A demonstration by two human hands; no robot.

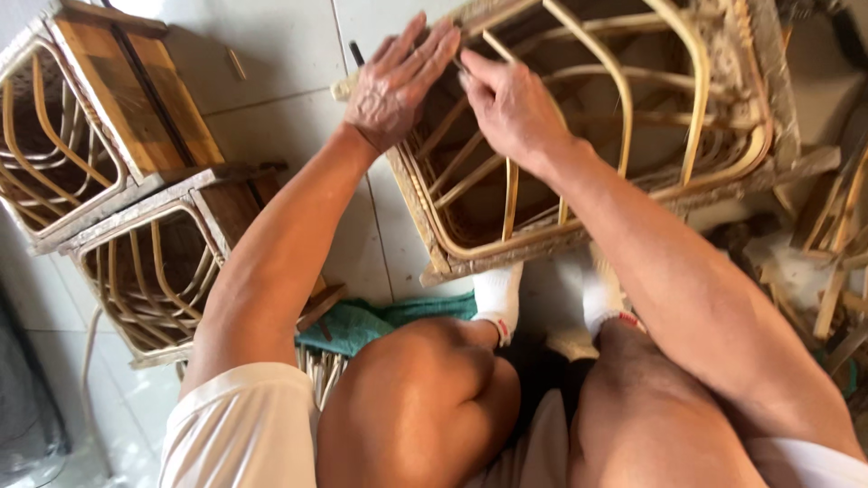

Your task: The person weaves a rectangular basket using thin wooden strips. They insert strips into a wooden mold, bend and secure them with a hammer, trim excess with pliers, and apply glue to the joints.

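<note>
Two hands meet at the far corner of a rattan frame (579,136) that lies tilted on the tiled floor (289,108), just in front of the person's feet. Left hand (395,83) lies flat w/ fingers spread & straight over the frame's top-left corner, palm down on the woven rim, not gripping anything. Right hand (511,104) sits just beside it, touching or nearly so, fingers curled down onto the same corner; a thin dark tool (356,52) pokes out past the left hand, but can't tell which hand holds it or if the right is pinching smth. Both forearms run back toward the camera over bare knees.

Frame has curved pale cane bars inside & a wrapped edge. White socks (499,298) show under its near rim. A green cloth (362,323) lies by the left knee, next to a bundle of cane strips (318,372). Left side: two more rattan stools (117,172) w/ wooden tops, stacked against each other. Right side: a heap of wood scraps (832,262).
</note>
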